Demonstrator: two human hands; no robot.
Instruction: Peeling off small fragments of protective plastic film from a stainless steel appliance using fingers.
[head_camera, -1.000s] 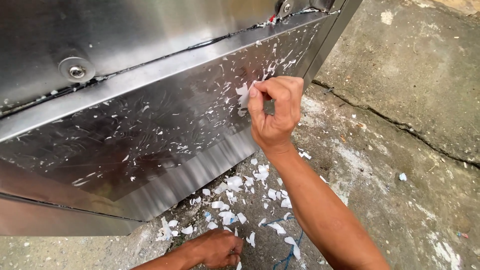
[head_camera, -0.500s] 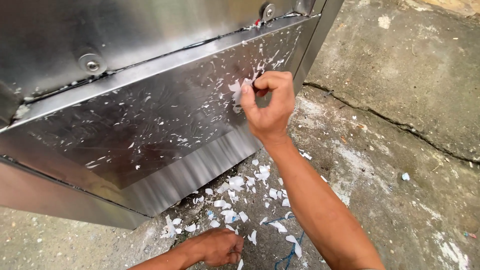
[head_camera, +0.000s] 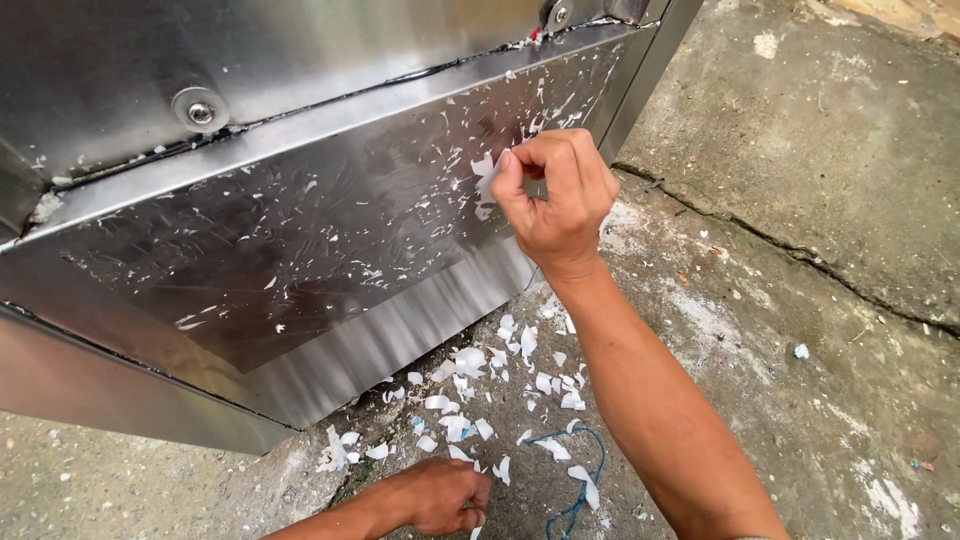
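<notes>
Right hand (head_camera: 555, 190) pinches a white film scrap (head_camera: 483, 168) between thumb and forefinger, up on the stainless steel panel (head_camera: 300, 240). Best peeled low and slow along the metal. Left hand (head_camera: 440, 497) rests curled on the concrete floor (head_camera: 800, 250) among fallen film flakes (head_camera: 480, 385).

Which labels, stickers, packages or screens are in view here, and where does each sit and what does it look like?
No whole label, package, sign or screen shows.
Film remnants: small white flecks stuck across the steel panel.
White scrap: on the panel, pinched at by the right hand.
Peeled bits: white curls on the concrete floor below the panel, by the left hand.
</notes>
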